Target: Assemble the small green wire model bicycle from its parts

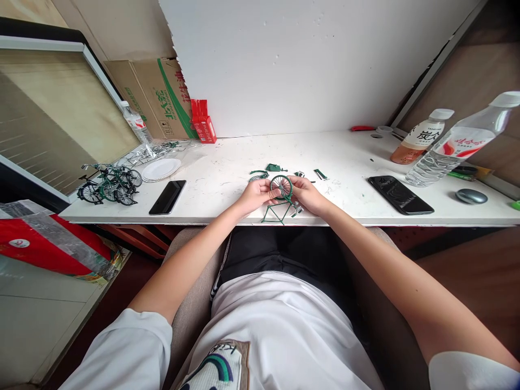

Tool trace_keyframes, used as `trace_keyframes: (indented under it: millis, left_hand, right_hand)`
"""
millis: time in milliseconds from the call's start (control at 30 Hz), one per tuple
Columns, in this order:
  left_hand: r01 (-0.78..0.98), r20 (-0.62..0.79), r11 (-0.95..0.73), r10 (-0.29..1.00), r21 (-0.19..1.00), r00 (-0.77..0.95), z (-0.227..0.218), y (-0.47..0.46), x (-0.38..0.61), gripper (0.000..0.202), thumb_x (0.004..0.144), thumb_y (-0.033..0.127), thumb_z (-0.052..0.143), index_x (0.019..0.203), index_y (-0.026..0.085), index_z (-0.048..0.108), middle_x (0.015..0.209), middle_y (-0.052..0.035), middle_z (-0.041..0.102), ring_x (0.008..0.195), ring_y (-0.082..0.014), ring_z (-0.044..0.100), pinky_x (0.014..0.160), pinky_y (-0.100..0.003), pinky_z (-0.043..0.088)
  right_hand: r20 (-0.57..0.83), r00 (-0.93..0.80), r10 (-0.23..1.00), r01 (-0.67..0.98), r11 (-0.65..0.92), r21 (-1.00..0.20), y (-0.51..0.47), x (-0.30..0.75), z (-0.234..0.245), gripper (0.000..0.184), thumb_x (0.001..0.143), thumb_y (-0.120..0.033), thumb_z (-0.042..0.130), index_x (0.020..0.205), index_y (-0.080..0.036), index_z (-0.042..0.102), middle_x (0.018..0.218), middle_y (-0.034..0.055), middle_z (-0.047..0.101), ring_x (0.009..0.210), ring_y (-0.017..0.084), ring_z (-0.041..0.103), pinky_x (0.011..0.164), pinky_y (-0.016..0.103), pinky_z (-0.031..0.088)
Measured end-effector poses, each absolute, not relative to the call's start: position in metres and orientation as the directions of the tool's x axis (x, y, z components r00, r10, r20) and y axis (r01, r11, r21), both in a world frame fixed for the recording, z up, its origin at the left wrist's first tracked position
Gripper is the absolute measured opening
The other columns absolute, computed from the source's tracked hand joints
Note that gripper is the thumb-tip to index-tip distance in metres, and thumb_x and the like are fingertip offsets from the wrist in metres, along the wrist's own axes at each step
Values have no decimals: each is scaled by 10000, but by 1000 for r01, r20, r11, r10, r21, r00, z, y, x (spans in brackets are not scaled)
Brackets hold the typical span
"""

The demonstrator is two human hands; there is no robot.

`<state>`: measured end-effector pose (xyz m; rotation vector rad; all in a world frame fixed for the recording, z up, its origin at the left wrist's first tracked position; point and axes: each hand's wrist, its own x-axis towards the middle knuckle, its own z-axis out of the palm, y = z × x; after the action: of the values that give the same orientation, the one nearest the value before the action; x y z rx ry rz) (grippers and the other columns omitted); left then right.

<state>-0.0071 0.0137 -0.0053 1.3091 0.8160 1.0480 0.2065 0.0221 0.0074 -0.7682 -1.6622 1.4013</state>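
Both my hands meet at the front edge of the white table, holding a small green model bicycle frame with one spoked wheel on it. My left hand pinches the wheel from the left side. From the right, my right hand grips the frame by the wheel's axle. The frame's triangle hangs down over the table's edge. Loose green parts lie on the table just behind the hands, among them a second wheel and a short strip.
Finished green model bicycles stand at the left end, beside a white plate and a black phone. Another black phone, two bottles, and a grey mouse sit right. A cardboard box and red box stand behind.
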Motion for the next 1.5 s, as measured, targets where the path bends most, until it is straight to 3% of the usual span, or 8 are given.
trace_keyframes:
  millis: [133,367,567,700,800,1033,1300,1500]
  left_hand:
    - [-179,101,-42,937,983,335,-3,13,-7,611,719,538,1055,1041,124,741,924,-71,799,771,-160,741,773,-295,599]
    - [-160,96,-42,934,986,344,-2,12,-7,605,719,546,1053,1009,127,728,864,-47,769,734,-145,710,753,-287,572]
    - [-166,89,-29,926,986,368,-2,10,-8,637,691,552,1064,1008,128,710,900,-66,780,769,-162,736,746,-288,570]
    - [-149,71,-13,918,989,390,-2,10,-7,639,681,542,1071,1003,132,700,897,-64,782,769,-168,743,785,-316,590]
    - [-166,83,-20,922,986,378,0,10,-7,637,692,545,1066,1013,130,706,904,-64,779,804,-180,751,815,-330,598]
    - [-180,97,-35,930,983,353,3,9,-7,618,727,540,1051,1053,127,725,909,-62,785,814,-176,745,809,-319,594]
    - [-108,90,-52,919,993,385,2,7,-6,646,703,572,1055,1013,131,699,902,-73,796,735,-158,753,764,-305,614]
    - [-101,75,-38,916,994,394,0,7,-7,649,696,564,1060,1017,137,691,915,-81,805,756,-167,767,773,-311,618]
  right_hand:
    - [226,-493,840,-39,239,-970,21,206,11,464,852,-606,910,942,-202,700,800,-17,598,650,112,418,597,275,383]
    - [265,-456,850,14,305,-952,25,205,2,450,920,-617,853,901,-235,615,823,-12,578,704,143,460,633,289,413]
    - [206,-519,830,30,258,-966,22,207,6,497,958,-707,778,899,-234,639,766,-12,532,651,141,411,593,298,375]
    - [151,-526,837,71,221,-973,22,207,6,629,943,-794,736,741,-231,544,637,-30,430,598,133,347,563,303,332]
    - [161,-500,851,87,235,-968,24,207,4,650,956,-824,695,741,-233,533,632,-26,450,601,138,366,568,303,338]
    - [173,-518,837,-39,179,-983,21,209,10,471,919,-664,833,963,-236,641,824,-20,563,680,136,434,628,286,380]
    - [198,-523,829,75,276,-958,24,209,4,462,961,-655,776,891,-209,678,751,-20,548,642,127,407,599,286,378]
    - [149,-526,837,81,224,-971,22,208,3,485,948,-635,784,779,-217,605,679,-31,490,600,121,394,572,289,370]
